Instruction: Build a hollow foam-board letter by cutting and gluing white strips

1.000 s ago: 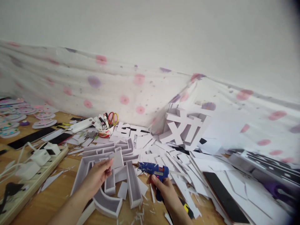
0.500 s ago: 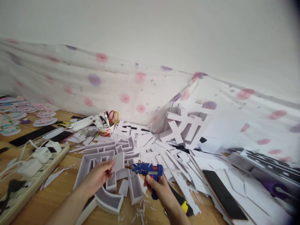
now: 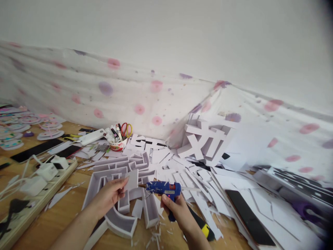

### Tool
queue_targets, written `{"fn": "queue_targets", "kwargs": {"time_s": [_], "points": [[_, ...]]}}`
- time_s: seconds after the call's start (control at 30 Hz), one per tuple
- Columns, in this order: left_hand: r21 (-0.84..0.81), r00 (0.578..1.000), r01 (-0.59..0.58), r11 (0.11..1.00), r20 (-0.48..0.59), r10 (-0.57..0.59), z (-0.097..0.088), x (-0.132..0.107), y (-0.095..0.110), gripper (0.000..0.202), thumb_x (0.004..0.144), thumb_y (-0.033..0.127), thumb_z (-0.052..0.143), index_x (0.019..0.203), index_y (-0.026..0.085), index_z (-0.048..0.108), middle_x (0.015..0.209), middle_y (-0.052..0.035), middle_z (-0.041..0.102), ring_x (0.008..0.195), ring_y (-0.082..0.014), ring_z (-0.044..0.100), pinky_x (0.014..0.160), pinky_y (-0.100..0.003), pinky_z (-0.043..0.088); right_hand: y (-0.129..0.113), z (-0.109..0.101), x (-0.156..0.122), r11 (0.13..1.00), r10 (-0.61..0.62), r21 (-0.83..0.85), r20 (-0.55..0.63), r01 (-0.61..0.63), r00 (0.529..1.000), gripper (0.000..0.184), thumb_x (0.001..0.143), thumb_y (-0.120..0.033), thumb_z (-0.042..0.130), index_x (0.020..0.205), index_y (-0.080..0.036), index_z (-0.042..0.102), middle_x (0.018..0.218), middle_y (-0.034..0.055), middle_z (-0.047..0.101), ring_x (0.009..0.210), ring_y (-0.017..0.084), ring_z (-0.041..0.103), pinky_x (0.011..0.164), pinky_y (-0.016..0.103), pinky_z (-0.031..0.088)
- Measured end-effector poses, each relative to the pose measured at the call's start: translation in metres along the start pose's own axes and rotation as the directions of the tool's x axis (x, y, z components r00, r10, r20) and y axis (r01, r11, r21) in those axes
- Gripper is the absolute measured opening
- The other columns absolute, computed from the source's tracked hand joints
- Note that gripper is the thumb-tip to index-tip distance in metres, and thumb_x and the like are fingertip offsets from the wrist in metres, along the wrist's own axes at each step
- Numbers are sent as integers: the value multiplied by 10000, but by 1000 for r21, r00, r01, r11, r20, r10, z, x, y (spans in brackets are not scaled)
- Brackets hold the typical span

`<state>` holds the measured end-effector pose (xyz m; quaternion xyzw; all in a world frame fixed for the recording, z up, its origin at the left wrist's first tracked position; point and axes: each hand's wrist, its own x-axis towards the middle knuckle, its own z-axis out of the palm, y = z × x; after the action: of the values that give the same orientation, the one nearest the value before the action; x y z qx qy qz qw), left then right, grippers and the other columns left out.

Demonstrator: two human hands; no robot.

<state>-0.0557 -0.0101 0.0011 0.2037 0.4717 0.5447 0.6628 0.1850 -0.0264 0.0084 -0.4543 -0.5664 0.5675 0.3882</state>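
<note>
Between thumb and fingers, my left hand [image 3: 113, 194] pinches a small flat piece of white foam board [image 3: 132, 180]. My right hand [image 3: 175, 208] is wrapped round the handle of a blue hot glue gun [image 3: 163, 188]. Its nozzle points left and lies close to the board's right edge; whether they touch I cannot tell. A clear glue stick [image 3: 191, 189] juts from the gun's back, and a small red light glows on its body. Beneath both hands lies a hollow white foam-board character [image 3: 121, 225] with raised walls, partly hidden by my left hand.
A power strip [image 3: 47, 198] with chargers lies at the left. Behind stands a bowl [image 3: 117, 146] of pens and scissors. A raised white character [image 3: 205, 139] leans at the back. White offcuts [image 3: 197, 187], a phone [image 3: 248, 217] and a black-and-yellow tool [image 3: 204, 225] lie to the right.
</note>
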Motion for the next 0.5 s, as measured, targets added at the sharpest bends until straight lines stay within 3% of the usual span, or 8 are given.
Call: {"fn": "queue_targets", "kwargs": {"time_s": [0.3, 0.5], "points": [[16, 999, 49, 999, 8, -49, 3, -4, 0, 185, 524, 174, 815, 599, 135, 650, 500, 47, 535, 443, -47, 488, 433, -146, 417, 0, 0, 1, 1000, 4, -9, -23, -4, 1000, 524, 680, -682, 585, 604, -170, 503, 443, -69, 378, 410, 54, 311, 398, 196, 237], [5, 999, 38, 999, 24, -38, 3, -6, 0, 249, 463, 196, 851, 615, 116, 670, 508, 50, 536, 451, -39, 483, 439, -136, 417, 0, 0, 3, 1000, -18, -10, -43, 18, 999, 524, 682, -678, 584, 592, -168, 502, 445, -66, 383, 416, 53, 309, 414, 202, 232]]}}
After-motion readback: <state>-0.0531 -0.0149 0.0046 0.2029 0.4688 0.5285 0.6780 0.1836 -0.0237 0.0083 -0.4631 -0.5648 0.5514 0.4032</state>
